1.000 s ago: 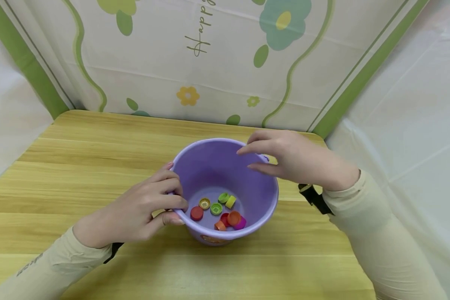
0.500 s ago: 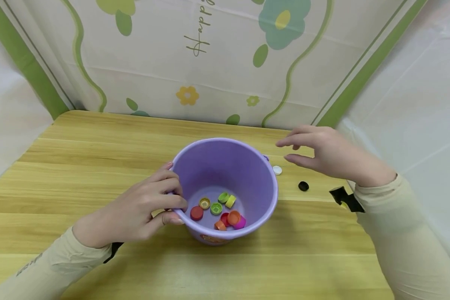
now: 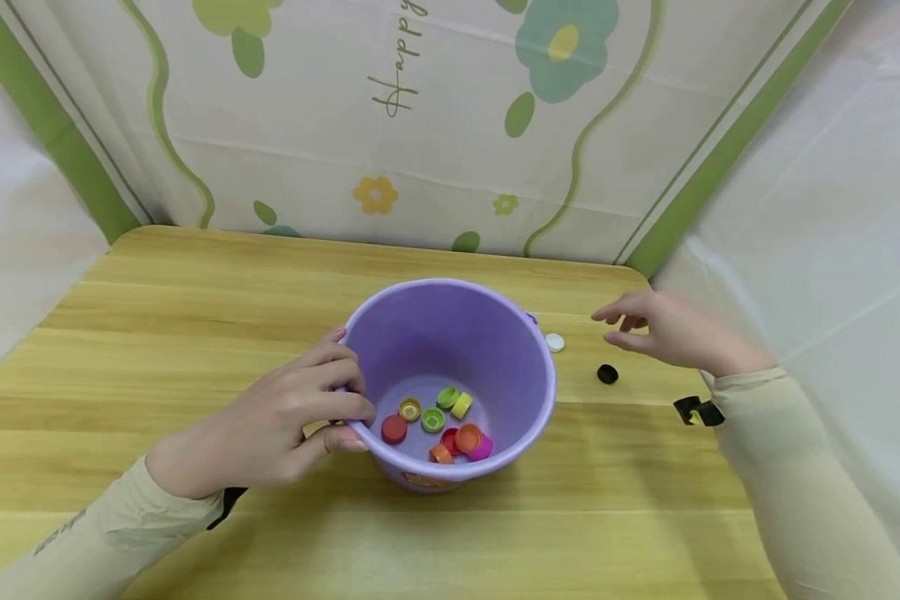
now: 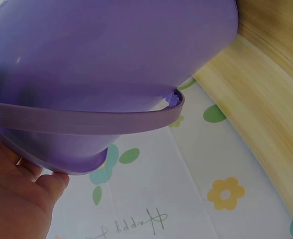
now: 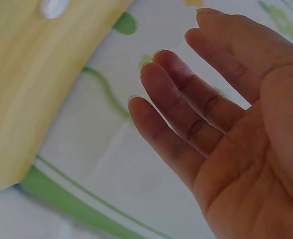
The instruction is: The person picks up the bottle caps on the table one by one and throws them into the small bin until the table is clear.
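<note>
A purple bucket (image 3: 450,333) stands on the wooden table, and my left hand (image 3: 285,417) grips its left rim. The left wrist view shows the bucket's outer wall (image 4: 111,55), its handle strap (image 4: 86,122) and my left fingers at the rim. Inside lie several bottle caps, among them a red cap (image 3: 393,429), a gold cap (image 3: 409,408), a green cap (image 3: 432,418) and a yellow cap (image 3: 461,405). My right hand (image 3: 667,329) hovers with bent, spread fingers, holding nothing. Below and left of it lie a black cap (image 3: 607,374) and a white cap (image 3: 554,342).
The wooden table (image 3: 195,333) ends at the back against a white cloth (image 3: 292,108) printed with flowers and leaves. White sheeting (image 3: 817,233) hangs along the right side. The white cap sits close to the bucket's right side.
My right hand has moved from above the bucket's right rim out to the right, then lower toward the black cap, uncovering the white and black caps. The left hand keeps its grip.
</note>
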{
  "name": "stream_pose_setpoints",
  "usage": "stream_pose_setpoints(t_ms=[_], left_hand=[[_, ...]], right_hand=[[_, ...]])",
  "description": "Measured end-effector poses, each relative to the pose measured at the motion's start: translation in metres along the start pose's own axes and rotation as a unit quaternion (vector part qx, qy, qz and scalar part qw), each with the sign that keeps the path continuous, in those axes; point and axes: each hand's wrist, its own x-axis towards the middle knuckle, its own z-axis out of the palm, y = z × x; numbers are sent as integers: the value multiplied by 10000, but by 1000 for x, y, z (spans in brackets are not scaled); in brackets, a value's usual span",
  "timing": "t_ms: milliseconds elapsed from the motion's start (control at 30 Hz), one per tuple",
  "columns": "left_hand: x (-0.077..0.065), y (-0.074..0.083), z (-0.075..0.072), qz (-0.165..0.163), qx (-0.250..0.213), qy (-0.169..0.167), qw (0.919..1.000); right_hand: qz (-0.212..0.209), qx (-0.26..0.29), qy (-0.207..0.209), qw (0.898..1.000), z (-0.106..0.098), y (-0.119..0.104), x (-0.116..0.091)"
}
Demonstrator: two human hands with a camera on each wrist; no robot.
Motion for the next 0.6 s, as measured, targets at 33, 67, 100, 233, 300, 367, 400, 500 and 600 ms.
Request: stream_pose_setpoints(t_ms=[33,67,100,233,300,367,400,500,600], left_hand=[[0,0,0,2,2,2,10000],[0,0,0,6,1,5,10000],[0,0,0,21,9,15,10000],[0,0,1,21,7,8,10000],[0,0,0,9,-9,-12,10000],[-1,0,0,8,-5,-22,10000],[-1,0,0,9,-2,-25,10000],[-1,0,0,24,6,-16,10000],[-1,0,1,30,-1,6,10000]], right_hand=[[199,125,-143,9996,4,7,-1],[402,217,-278,9986,9,14,-2],[561,295,-375,9973,14,21,-3],[826,455,-558,9940,33,45,-9],[893,482,-644,9927,41,52,-11],[973,539,-738,9910,48,57,-12],[988,548,-777,9906,51,59,-12],[1003,524,-860,9898,59,63,-12],[1004,503,-912,9895,66,66,-12]])
